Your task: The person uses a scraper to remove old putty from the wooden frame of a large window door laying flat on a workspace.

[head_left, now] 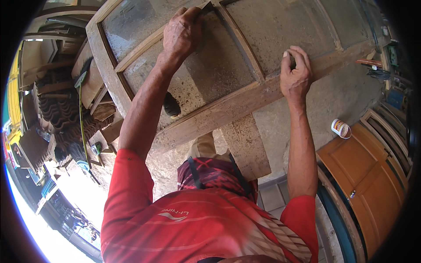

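Note:
A wooden frame [228, 111] with glass panes [267, 26] lies in front of me, its glass spotted with dark crumbs and dust. My left hand [183, 33] is closed over a dark, flat-bladed scraper [207, 6], near a dividing bar at the far side. Most of that tool is hidden by the fingers. At the near rail, my right hand [297, 74] rests with loosely curled fingers and the thumb apart from them; nothing shows in it. A dark rounded thing [171, 105] appears at the near left pane; I cannot tell its kind.
Stacked roof tiles [57, 111] and wood pieces crowd the left side. A board [246, 147] sticks out under the frame towards me. To the right are a small white bucket [340, 128], an orange-brown wooden door [366, 162] and a coiled dark cable [379, 74].

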`<state>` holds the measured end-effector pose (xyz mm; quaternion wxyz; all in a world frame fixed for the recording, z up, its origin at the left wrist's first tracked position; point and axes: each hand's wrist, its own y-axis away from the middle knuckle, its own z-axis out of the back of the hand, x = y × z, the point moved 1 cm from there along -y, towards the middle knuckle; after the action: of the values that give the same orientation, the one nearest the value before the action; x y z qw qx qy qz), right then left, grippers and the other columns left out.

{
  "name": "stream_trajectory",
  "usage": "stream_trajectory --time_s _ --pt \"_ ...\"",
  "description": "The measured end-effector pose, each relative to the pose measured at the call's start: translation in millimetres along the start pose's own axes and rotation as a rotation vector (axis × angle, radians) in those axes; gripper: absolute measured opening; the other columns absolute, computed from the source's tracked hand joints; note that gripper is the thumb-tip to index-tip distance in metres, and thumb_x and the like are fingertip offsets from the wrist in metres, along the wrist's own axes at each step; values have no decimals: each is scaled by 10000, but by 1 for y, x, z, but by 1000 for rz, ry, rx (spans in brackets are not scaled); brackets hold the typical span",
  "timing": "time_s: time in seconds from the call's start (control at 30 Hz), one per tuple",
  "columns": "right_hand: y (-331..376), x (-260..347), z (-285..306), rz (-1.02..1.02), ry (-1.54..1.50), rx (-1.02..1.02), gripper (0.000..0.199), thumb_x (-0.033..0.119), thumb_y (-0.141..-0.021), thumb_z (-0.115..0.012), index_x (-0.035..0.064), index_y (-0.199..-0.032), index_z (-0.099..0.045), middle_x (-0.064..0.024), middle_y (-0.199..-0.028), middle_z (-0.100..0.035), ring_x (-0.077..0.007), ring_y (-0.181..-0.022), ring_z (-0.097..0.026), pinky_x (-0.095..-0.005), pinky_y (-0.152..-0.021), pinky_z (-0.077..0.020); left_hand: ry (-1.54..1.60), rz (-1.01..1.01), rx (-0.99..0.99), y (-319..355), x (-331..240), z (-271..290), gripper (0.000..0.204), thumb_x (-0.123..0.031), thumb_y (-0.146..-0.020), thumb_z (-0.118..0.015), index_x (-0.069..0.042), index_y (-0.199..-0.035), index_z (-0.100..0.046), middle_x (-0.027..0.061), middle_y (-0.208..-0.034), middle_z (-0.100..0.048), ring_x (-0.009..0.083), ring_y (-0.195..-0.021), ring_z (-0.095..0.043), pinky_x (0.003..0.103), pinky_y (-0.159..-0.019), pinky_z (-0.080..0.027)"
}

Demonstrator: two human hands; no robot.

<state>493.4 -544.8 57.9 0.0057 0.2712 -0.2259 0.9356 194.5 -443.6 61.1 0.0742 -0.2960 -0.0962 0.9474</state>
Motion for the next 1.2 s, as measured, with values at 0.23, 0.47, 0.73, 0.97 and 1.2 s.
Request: stream_trajectory --time_s 0.23,0.47,0.73,0.97,1.2 --pt "0 -1 -1 4 8 -6 172 122 -962 -662 -23 -1039 -711 -149 -1159 -702 -344 -1057 -689 -420 -895 -551 -15 -105 -15 0 2 -1 203 -230 -991 -629 -101 -1128 -704 162 -1083 -681 407 -1031 -663 475 -874 -531" --pt "-1 0 -2 -11 4 -5 173 138 -962 -662 -14 -1021 -718 -151 -1159 -701 -348 -1058 -684 -422 -896 -547 30 -232 51 -4 3 6 172 -197 -982 -625 -95 -1104 -690 156 -1058 -668 414 -984 -666 462 -820 -539" --pt "-1 -1 -3 26 13 -17 167 133 -954 -667 -13 -1019 -717 -148 -1152 -699 -340 -1071 -672 -426 -912 -542 52 -271 20 17 -8 0 197 -128 -951 -637 -60 -1131 -681 170 -1099 -671 410 -1009 -672 462 -866 -541" --pt "-1 -3 -2 26 0 -13 158 123 -948 -671 -13 -1018 -714 -146 -1146 -697 -337 -1069 -672 -425 -910 -544 64 -90 -22 0 6 0 225 -203 -993 -618 -56 -1147 -691 201 -1144 -681 434 -1064 -657 461 -893 -535" --pt "0 -4 -3 24 -1 -7 161 121 -948 -670 -16 -1021 -714 -149 -1142 -698 -343 -1067 -674 -427 -910 -544 67 -190 27 0 -2 0 203 -167 -995 -609 -65 -1149 -693 185 -1054 -671 417 -1007 -667 459 -855 -540"
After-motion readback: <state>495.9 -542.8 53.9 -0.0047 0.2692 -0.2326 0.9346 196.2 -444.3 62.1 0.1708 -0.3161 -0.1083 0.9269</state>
